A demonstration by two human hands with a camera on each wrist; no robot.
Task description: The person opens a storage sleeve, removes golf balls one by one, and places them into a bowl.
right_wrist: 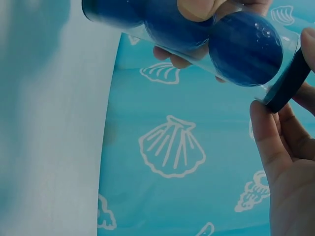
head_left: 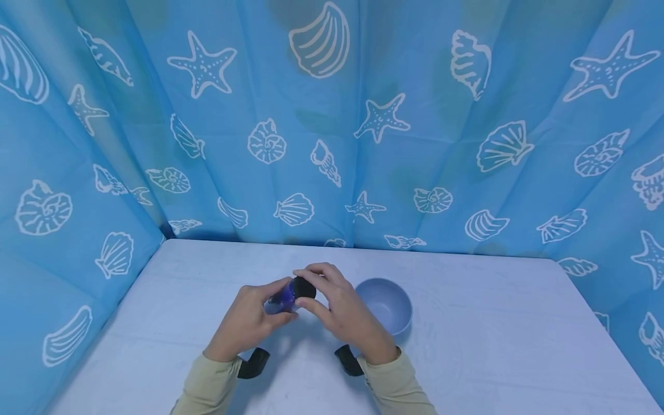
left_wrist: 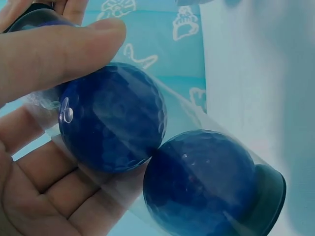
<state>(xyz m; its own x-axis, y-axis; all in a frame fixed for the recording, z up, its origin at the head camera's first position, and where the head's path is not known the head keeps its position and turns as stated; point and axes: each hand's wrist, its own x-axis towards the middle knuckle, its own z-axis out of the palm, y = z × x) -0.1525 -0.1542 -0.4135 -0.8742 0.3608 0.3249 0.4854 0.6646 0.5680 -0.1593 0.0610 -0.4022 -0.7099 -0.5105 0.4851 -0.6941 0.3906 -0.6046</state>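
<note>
A clear plastic tube with dark blue dimpled balls inside is held above the white table. My left hand grips the tube's body, thumb on top and fingers underneath. Two of the balls fill the left wrist view, with a black end cap closing the near end. My right hand pinches the other black cap at the far end. In the right wrist view that cap sits between my fingertips, beside a ball.
A pale blue bowl stands on the table just right of my right hand. A blue curtain printed with shells and starfish closes in the back and both sides. Black camera straps sit on both wrists.
</note>
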